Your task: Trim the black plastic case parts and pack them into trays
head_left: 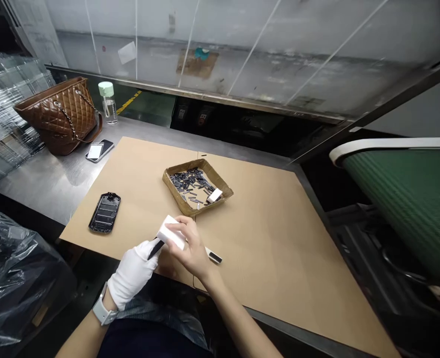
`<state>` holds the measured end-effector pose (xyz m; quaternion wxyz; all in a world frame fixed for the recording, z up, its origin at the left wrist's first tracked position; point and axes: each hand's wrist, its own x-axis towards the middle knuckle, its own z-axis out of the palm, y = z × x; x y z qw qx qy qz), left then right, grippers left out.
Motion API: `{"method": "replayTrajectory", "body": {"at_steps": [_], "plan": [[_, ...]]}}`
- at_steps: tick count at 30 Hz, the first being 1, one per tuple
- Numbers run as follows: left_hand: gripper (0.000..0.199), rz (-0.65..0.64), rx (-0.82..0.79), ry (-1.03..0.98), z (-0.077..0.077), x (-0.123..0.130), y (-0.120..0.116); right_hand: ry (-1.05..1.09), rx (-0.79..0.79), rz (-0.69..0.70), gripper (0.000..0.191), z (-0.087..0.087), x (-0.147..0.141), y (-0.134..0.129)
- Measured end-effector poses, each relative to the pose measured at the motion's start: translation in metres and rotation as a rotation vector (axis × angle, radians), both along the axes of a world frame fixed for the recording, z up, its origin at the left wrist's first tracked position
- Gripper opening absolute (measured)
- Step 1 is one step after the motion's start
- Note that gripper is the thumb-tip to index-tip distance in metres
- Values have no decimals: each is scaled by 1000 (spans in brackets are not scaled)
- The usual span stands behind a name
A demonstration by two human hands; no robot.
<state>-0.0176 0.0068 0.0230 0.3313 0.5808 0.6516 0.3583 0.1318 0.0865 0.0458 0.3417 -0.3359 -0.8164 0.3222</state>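
Note:
My left hand (pixel 135 271), in a white glove, is closed round a black part (pixel 155 249) near the front edge of the cardboard. In my bare right hand (pixel 192 248) is a white block (pixel 170 232), pinched between thumb and fingers and pressed close to the black part. A white tool with a black inset (pixel 214 255) lies just beyond my right wrist. Behind my hands stands a shallow brown box (pixel 184 204) with many small dark strips (pixel 190 180) and a small white piece (pixel 215 195) inside.
A black ribbed casing (pixel 105 213) lies on the cardboard sheet (pixel 272 228) at left. Further back on the metal table are a phone (pixel 99 150), a brown quilted bag (pixel 61 117) and a bottle (pixel 110 104). At right is a green conveyor belt (pixel 402 199).

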Motion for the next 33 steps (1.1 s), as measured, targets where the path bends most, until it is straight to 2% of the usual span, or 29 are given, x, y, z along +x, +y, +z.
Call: {"method": "replayTrajectory", "body": {"at_steps": [4, 8, 11, 13, 17, 20, 22, 25, 28, 31, 33], "plan": [[23, 13, 5, -53, -1, 0, -3, -15, 9, 11, 34, 1, 1, -2], [27, 30, 48, -68, 5, 0, -9, -2, 5, -65, 28, 7, -1, -10], [26, 57, 55, -87, 10, -1, -13, -7, 71, -1, 32, 12, -2, -4], [28, 60, 109, -74, 12, -2, -16, -82, 101, -75, 31, 12, -2, 16], [29, 72, 197, -115, 19, -3, -22, -228, 101, -375, 34, 4, 7, 89], [26, 104, 152, -166, 32, -2, -26, -247, 74, -468, 38, -4, 17, 133], [27, 105, 82, -203, 42, 0, -29, -260, 59, -493, 37, -9, 21, 144], [29, 85, -4, -261, 55, 3, -31, -244, 66, -486, 38, -14, 18, 131], [33, 53, -82, -395, 61, 3, -31, -188, 85, -391, 40, -15, 10, 95], [37, 1, -158, -622, 61, -3, -31, -67, 71, -284, 38, -14, 8, 63], [38, -8, -197, -746, 57, -8, -32, 15, 35, -296, 37, -13, 14, 53]]}}
